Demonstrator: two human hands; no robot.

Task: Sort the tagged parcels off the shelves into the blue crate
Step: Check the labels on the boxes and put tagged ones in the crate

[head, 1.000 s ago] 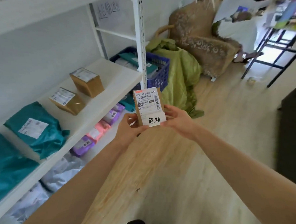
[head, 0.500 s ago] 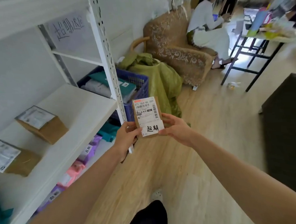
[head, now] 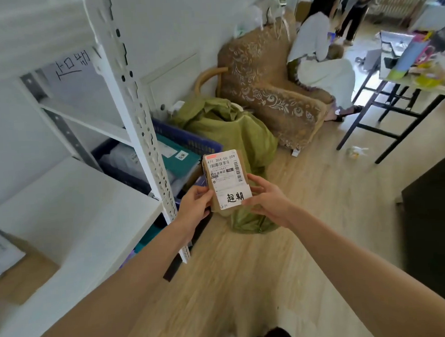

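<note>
Shelving (head: 71,215) in white fills the left side, with a patterned armchair (head: 264,94) and a green sack (head: 227,127) beyond it. Behind the rack's post sits the blue crate (head: 189,142), with parcels inside. Just in front of it, held up in the air, is a small brown parcel (head: 224,178), label facing up. The left hand (head: 195,208) and right hand (head: 267,202) each pinch one side edge.

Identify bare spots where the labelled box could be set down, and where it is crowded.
Free: the white shelf between the post and the cardboard parcel; the wooden floor between the green sack and the dark cabinet. Crowded: the blue crate, already holding parcels.
</note>
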